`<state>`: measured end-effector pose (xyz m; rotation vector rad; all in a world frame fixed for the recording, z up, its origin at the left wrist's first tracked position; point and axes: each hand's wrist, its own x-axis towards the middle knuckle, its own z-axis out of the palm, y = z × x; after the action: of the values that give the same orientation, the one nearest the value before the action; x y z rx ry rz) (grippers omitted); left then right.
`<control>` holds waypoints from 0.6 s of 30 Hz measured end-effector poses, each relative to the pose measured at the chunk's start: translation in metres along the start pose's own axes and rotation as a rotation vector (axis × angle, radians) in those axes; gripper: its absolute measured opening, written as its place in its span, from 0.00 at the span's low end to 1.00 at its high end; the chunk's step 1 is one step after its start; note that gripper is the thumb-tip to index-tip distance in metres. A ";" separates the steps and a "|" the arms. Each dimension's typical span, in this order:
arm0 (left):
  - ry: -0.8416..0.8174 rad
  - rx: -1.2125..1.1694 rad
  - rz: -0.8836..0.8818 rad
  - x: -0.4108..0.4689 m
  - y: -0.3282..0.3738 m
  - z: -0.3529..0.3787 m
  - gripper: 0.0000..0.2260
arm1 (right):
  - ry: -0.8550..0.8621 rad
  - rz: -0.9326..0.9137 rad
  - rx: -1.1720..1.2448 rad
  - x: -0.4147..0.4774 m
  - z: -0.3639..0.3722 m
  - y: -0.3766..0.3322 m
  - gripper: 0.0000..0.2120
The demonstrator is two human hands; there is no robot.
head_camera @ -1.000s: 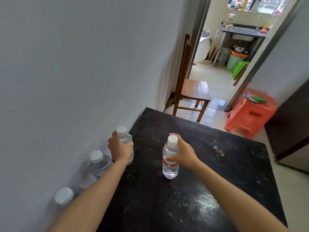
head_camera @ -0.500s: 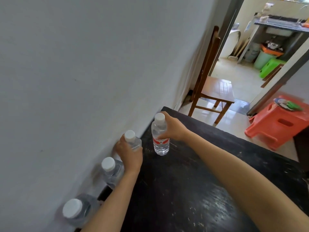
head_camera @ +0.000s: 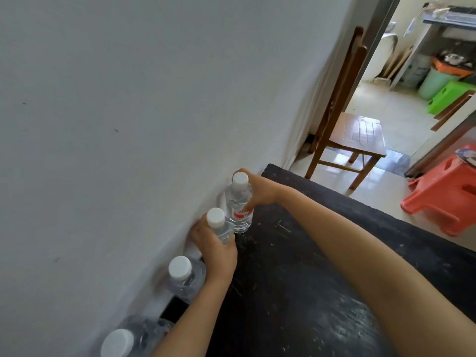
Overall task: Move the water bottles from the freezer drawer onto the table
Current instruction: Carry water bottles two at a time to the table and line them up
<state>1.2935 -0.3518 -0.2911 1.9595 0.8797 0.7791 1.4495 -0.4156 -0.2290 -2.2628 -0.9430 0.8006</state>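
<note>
While your right hand wraps the red-labelled bottle just under its cap, it stands upright on the black table, tucked against the wall, likely to extend the row. Just nearer you, your left hand clasps a second bottle, touching the first. Behind that grip, two more bottles line the wall. Beyond the table's far edge stands a wooden chair.
</note>
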 end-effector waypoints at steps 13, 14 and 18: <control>-0.098 0.051 -0.099 -0.005 0.013 -0.002 0.23 | 0.189 0.043 -0.321 -0.017 -0.015 -0.048 0.18; -0.101 0.023 -0.102 -0.005 0.013 -0.002 0.24 | 0.137 0.034 -0.348 -0.018 -0.019 -0.050 0.17; -0.115 -0.051 -0.126 -0.008 0.016 -0.003 0.27 | 0.026 0.030 -0.447 -0.023 -0.023 -0.056 0.17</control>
<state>1.2913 -0.3631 -0.2771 1.8648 0.8964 0.6045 1.4289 -0.4054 -0.1689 -2.6628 -1.1717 0.6152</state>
